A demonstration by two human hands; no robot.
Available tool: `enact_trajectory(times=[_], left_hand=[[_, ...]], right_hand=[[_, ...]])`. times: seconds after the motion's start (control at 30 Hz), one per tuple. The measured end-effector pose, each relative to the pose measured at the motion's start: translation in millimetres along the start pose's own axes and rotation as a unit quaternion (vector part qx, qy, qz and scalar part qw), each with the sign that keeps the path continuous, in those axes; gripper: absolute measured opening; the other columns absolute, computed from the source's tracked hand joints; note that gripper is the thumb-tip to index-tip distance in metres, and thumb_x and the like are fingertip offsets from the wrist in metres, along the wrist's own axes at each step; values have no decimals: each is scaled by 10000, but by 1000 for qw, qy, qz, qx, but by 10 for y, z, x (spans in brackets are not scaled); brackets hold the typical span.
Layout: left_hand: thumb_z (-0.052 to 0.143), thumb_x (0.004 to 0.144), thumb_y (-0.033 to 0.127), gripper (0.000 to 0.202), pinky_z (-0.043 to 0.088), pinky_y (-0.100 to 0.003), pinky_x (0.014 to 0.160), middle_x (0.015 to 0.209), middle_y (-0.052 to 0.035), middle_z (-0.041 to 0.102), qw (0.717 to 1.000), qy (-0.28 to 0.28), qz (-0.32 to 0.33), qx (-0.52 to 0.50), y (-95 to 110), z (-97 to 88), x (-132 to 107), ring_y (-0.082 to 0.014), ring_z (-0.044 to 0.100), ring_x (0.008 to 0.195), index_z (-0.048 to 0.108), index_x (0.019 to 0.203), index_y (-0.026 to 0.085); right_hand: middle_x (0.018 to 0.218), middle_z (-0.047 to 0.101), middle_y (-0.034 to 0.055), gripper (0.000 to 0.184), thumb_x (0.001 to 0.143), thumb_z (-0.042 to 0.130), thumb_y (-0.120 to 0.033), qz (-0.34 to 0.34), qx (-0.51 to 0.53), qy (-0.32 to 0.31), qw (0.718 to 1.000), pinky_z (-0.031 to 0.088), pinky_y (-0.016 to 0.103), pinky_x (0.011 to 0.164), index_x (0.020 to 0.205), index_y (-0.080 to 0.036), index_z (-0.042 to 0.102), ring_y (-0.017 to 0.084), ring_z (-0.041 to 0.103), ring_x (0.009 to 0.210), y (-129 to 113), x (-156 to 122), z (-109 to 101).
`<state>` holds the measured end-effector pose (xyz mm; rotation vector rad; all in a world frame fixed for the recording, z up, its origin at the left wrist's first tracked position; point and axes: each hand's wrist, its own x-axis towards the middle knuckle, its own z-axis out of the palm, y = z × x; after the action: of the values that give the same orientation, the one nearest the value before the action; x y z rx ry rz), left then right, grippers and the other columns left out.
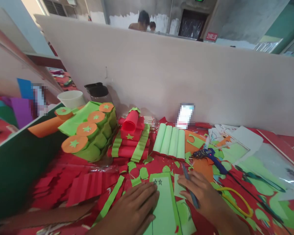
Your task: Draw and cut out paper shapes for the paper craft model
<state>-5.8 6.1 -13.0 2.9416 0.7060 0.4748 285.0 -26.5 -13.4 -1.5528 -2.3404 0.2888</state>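
My left hand point(137, 205) lies flat, fingers together, on the edge of a light green paper strip point(164, 209) with two small stars drawn near its top. The strip rests on a brighter green sheet. My right hand point(203, 192) is closed around a slim grey-blue tool point(192, 195), pen or craft knife, I cannot tell which. Its far end points away from me, and a small pale green paper piece point(178, 186) lies under my fingers. Scattered green offcuts point(144, 173) surround the strip.
Behind stand green paper rolls point(169, 140), a red paper model point(129, 143) and an egg-tray piece with orange caps point(74, 143). A blue glue gun point(217, 163), pliers point(264, 179) and yellow-handled scissors point(237, 200) lie right. A forearm point(51, 215) crosses lower left.
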Motion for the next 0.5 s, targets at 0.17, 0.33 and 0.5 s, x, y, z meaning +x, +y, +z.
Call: enact_trajectory(times=[0.17, 0.33, 0.5], left_hand=[[529, 922, 237, 383, 489, -358, 1019, 1273, -86, 613, 1000, 15, -2, -6, 67, -63, 27, -225, 561, 1204, 534, 1303, 193], [442, 946, 140, 204, 524, -299, 882, 953, -71, 686, 994, 89, 60, -8, 113, -109, 32, -166, 653, 923, 634, 1006, 178], [391, 962, 158, 253, 509, -251, 716, 752, -56, 632, 990, 84, 113, 4, 199, -160, 71, -135, 604, 685, 604, 827, 175]], right_hand=[[1115, 676, 81, 332, 900, 537, -127, 11, 27, -9, 1000, 530, 367, 870, 1157, -304, 651, 274, 570, 1136, 1, -34, -77], [1049, 685, 99, 316, 820, 663, -169, -2, 70, 19, 997, 518, 352, 830, 1111, -292, 681, 294, 579, 1099, -16, -45, -146], [902, 662, 68, 214, 879, 556, -124, -10, 69, 9, 998, 492, 325, 768, 991, -260, 677, 254, 604, 944, -64, -33, -181]])
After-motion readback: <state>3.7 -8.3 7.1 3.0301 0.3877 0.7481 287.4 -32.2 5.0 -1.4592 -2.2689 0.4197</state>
